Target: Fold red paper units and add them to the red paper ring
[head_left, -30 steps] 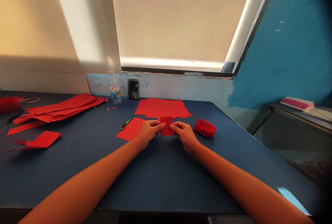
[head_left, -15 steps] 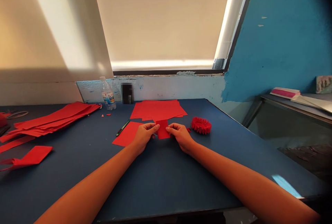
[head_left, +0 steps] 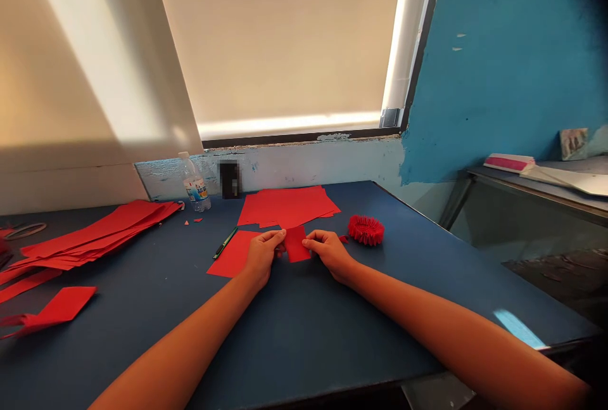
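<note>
Between my hands is a small rectangular piece of red paper [head_left: 297,245], held just above the blue table. My left hand [head_left: 264,255] pinches its left edge between thumb and fingers. At its right edge, the thumb and forefinger of my right hand [head_left: 329,253] are closed on the paper. Behind it lies a stack of red paper sheets [head_left: 289,204]. Left of my left hand, another red sheet [head_left: 231,256] is partly hidden by that hand, with a utility knife [head_left: 225,243] along its edge. A pleated red paper ring [head_left: 366,230] sits beyond my right hand.
Long red paper strips [head_left: 99,232] are piled at the left, with a folded red strip [head_left: 61,308] in front. A clear bottle [head_left: 196,185] and a blurred dark object [head_left: 230,179] stand by the wall. A roll of tape [head_left: 27,231] lies far left.
The view has tilted and shifted slightly. The paper piece is turned a little between my hands, and its left edge sits differently against my left fingers. Both hands still hold it.
</note>
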The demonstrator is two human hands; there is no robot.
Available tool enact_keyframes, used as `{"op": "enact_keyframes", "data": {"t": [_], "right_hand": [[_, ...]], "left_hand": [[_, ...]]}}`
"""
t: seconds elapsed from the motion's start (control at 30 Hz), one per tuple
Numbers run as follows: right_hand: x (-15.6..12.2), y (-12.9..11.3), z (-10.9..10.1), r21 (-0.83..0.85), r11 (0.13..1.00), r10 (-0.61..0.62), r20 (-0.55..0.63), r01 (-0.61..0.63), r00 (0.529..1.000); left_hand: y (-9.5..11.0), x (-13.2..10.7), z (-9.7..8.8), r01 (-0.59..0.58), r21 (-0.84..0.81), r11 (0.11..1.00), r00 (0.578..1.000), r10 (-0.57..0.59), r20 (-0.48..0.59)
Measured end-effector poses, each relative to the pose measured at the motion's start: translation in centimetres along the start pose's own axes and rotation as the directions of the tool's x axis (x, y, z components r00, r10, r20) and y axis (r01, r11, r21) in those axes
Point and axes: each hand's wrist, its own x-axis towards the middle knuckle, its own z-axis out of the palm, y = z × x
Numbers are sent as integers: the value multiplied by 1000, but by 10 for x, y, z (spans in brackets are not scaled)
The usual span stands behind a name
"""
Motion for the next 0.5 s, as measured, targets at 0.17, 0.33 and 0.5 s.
{"op": "enact_keyframes", "data": {"t": [0.17,0.33,0.5], "right_hand": [[1,1,0,20,1000,5,-24,-5,1000],[3,1,-1,58,998,11,-61,-7,998],[4,0,-2,90,996,17,-89,-9,996]], "left_hand": [[2,-1,1,-48,68,997,999,47,9],[6,-5,4,-97,197,976,992,79,96],[10,-9,7,-141,308,941,986,107,126]]}}
